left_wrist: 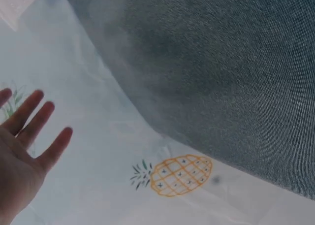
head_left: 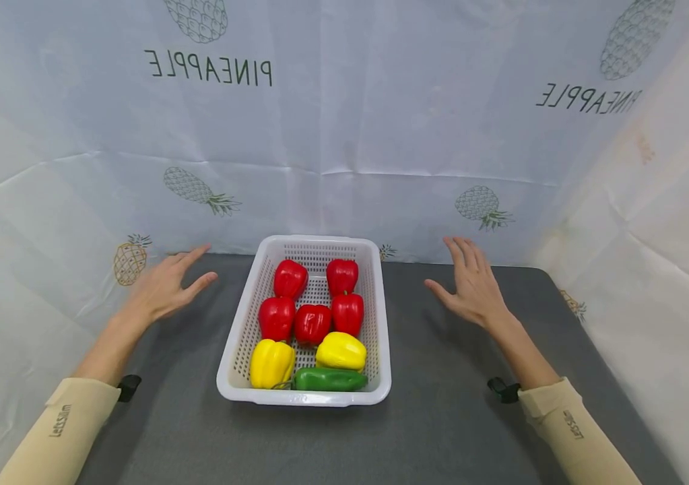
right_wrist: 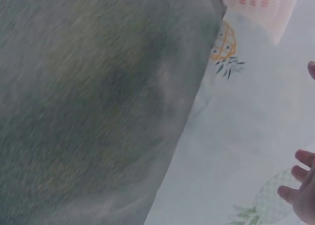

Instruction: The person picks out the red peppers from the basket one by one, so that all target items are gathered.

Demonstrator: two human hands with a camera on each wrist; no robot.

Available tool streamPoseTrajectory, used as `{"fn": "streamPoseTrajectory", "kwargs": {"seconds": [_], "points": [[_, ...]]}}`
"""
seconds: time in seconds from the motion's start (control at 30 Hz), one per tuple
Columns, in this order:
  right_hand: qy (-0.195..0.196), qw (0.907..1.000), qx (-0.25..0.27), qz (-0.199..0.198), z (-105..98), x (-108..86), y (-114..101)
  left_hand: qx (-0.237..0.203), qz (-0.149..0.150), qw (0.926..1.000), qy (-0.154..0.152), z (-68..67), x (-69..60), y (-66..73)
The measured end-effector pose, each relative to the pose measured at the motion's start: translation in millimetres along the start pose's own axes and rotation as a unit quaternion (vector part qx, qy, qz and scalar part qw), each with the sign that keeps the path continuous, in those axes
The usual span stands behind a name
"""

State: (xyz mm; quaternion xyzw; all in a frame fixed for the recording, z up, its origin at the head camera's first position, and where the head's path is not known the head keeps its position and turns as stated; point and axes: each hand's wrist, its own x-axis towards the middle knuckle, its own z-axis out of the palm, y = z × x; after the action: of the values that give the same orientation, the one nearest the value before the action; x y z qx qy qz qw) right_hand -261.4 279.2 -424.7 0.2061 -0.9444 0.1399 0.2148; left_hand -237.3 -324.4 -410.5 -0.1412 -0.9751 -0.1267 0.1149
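Observation:
Between the two hands stands a white plastic basket (head_left: 232, 350) with slotted walls. Inside it lie several red bell peppers (head_left: 312, 325), a yellow bell pepper (head_left: 272, 364) at the near left, another yellow pepper (head_left: 341, 351) at the near right, and a long green pepper (head_left: 329, 380) along the near side. My left hand (head_left: 168, 283) hovers left of the basket, fingers extended and thumb apart, touching nothing. To the basket's right, my right hand (head_left: 470, 286) is raised with spread fingers and holds nothing. Each wrist view shows its hand (left_wrist: 22, 156) (right_wrist: 306, 195) only in part.
A dark grey table (head_left: 296, 444) lies under the basket. White curtain cloth (head_left: 344, 135) printed with pineapples and lettering hangs behind the table and along both sides. Dark bands (head_left: 128, 389) sit at the sleeve cuffs.

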Motion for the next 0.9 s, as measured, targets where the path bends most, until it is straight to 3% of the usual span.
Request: {"fn": "streamPoseTrajectory", "kwargs": {"seconds": [0.1, 0.33, 0.67, 0.9], "points": [[0.0, 0.9995, 0.033, -0.003, -0.2, 2.5, -6.8, -0.039, -0.008, 0.9989, -0.025, -0.5, 1.3, 4.0], [-0.036, 0.994, 0.103, -0.001, 0.2, 10.7, -26.0, -0.103, -0.016, 0.9936, -0.044, 2.7, 0.3, 12.7], [-0.067, 0.9833, 0.169, 0.01, 6.6, 19.7, -46.9, -0.183, -0.017, 0.9807, -0.065, 6.7, -2.9, 23.4], [-0.081, 0.9745, 0.209, 0.001, 15.1, 22.1, -59.9, -0.227, -0.026, 0.9686, -0.098, 7.5, -5.7, 30.5]]}}
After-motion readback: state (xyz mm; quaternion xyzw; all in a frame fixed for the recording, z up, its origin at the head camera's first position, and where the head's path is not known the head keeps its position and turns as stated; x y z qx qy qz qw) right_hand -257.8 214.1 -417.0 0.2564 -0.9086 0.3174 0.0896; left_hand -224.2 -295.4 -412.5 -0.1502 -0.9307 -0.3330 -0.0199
